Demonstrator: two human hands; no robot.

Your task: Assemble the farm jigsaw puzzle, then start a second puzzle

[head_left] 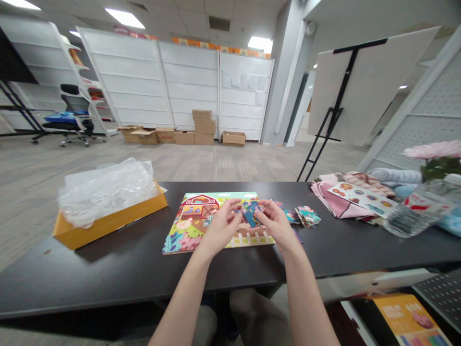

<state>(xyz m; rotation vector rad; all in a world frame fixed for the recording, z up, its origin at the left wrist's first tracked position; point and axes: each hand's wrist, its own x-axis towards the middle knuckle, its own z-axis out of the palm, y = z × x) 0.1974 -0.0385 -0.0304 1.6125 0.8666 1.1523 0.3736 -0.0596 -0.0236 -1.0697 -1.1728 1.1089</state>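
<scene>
A small stack of dark blue, colourfully printed jigsaw puzzle pieces [251, 215] is pinched between the thumb and fingers of my right hand [279, 223]. Just left of it is my left hand [224, 225], its fingers curved and its thumb apart from them, with nothing visible between them. Both hands are over a farm-scene puzzle board [187, 226], printed with a red barn and a white fence. My hands cover part of its middle and right side. Beyond my right hand, stacked loose puzzle pieces [309, 216] lie on the table.
The black table [129, 274] carries a yellow box with clear plastic [111, 192] at left. At right are folded cloths [334, 202], a sticker sheet [363, 198], a tilted water bottle [414, 214] and pink flowers. Below the table's right side is another yellow box [410, 317].
</scene>
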